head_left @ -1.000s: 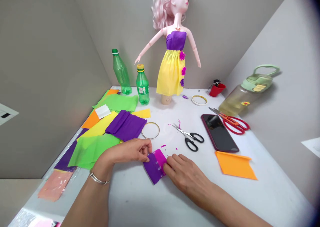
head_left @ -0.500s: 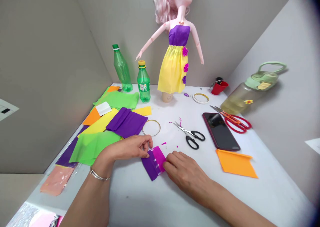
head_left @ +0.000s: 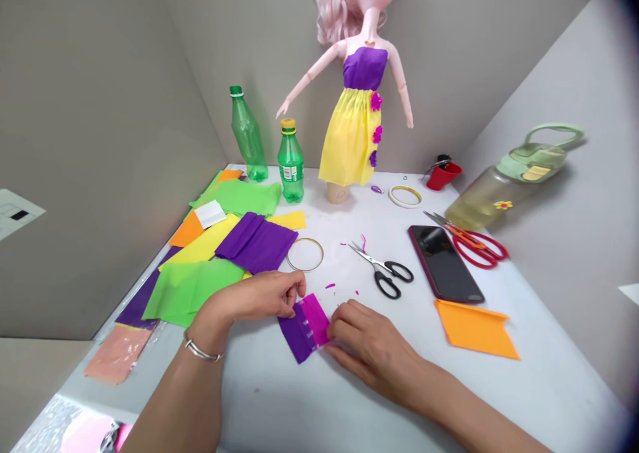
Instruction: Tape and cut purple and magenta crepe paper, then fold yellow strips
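A small purple and magenta piece (head_left: 305, 328) with pale marks along its middle lies on the white table. My left hand (head_left: 272, 295) rests at its upper left edge, fingers bent and fingertips touching it. My right hand (head_left: 367, 346) is at its right edge, with the thumb a little apart from the curled fingers and the fingertips against the magenta part. Beyond the hands are small magenta scraps (head_left: 330, 286), black-handled scissors (head_left: 384, 270) and a thin bangle (head_left: 305, 254). Folded purple fabric (head_left: 257, 243) lies behind my left hand.
A doll (head_left: 352, 137) in a purple and yellow dress stands at the back, beside two green bottles (head_left: 291, 163). On the right are a phone (head_left: 446, 264), red-handled scissors (head_left: 479, 247), an orange sheet (head_left: 476, 330) and a water bottle (head_left: 499, 183). Green sheets (head_left: 192, 290) lie left.
My right thumb has moved away from its curled fingers, below the magenta edge. The small piece has turned slightly. The whole view has shifted a little.
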Motion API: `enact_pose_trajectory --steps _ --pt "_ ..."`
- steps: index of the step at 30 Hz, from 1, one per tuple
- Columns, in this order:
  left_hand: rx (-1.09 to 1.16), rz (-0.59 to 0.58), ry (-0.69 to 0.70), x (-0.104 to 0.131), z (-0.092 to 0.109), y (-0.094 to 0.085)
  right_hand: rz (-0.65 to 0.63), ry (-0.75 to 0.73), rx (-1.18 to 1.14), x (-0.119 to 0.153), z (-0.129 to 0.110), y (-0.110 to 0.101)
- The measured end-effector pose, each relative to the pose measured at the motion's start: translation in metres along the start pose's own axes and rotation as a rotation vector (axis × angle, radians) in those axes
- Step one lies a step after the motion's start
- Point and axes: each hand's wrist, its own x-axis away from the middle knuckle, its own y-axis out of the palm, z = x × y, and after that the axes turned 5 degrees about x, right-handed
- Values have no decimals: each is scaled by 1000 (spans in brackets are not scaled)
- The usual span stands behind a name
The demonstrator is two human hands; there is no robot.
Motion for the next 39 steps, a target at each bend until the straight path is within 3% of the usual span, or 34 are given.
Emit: enact_pose_trajectory --steps 11,26,29,35,39 --pt "-120 25 -24 2 6 2 19 -34 39 -2 4 15" --pt "-286 -24 4 5 12 -2 -38 -23 -18 1 8 12" --pt "-299 -20 -24 5 11 -2 3 26 -25 1 9 9" --pt "-321 -26 -57 6 14 -1 14 287 -7 3 10 14" --pt "-304 -26 -33 7 17 -2 5 244 132 1 7 22"
